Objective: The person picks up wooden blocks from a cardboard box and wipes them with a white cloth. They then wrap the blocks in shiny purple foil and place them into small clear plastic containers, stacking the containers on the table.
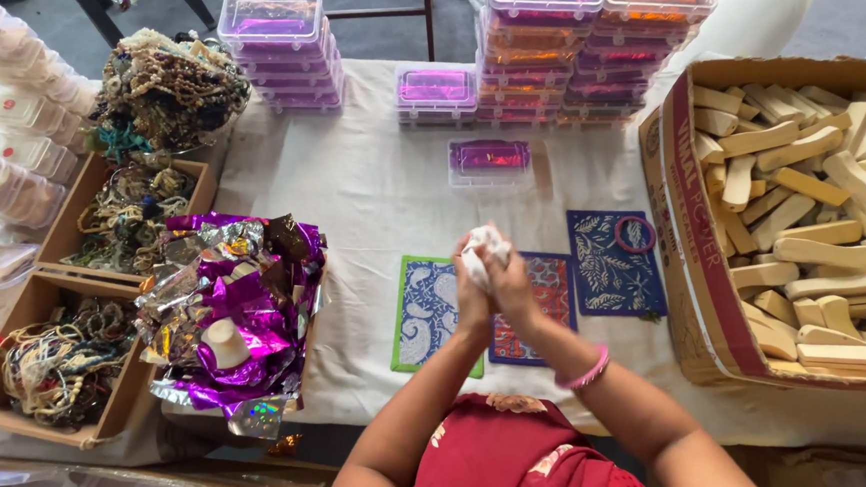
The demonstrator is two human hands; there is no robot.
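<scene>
both hands, left hand (473,293) and right hand (508,281), pinch a crumpled white wad (484,247) above three patterned cards (534,302) on the counter (369,187). one clear box (489,162) lies filled beyond; stacked boxes (581,34) far back suggest much done. purple foil (237,316) left, wooden blocks carton (802,221) right; nothing blocks.

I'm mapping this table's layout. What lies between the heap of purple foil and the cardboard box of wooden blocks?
In the head view, three patterned cards lie between the purple foil and the cardboard box: green-edged card, red card, blue card. Both hands hover there, clasping a white wad.
</scene>
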